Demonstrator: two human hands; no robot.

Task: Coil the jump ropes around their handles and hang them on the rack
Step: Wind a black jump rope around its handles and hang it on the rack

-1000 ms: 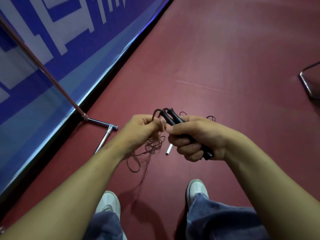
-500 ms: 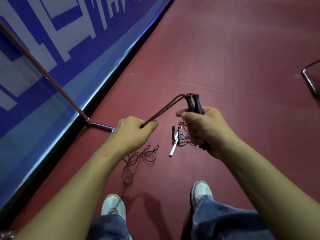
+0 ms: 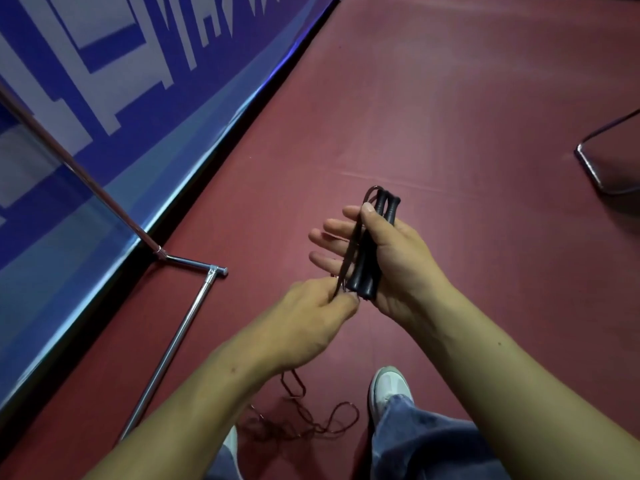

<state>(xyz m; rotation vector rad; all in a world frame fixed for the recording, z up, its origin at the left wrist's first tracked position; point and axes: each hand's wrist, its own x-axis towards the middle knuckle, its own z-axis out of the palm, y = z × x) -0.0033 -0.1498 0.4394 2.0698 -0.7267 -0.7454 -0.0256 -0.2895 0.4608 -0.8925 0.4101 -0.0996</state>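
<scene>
Handles, black plastic, jump-rope type: two, side by side, pinned in right hand by thumb, four fingers spread straight. Rope, thin dark cord: one, running down beside handles, pinched by left hand at their lower end; slack in loose loops on red floor between two white shoes. Rack, chrome tube: one, at left.

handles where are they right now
Head view, centre: the two black handles lie side by side in the right hand, thumb over them, while the left hand pinches the rope at their lower end.
</scene>
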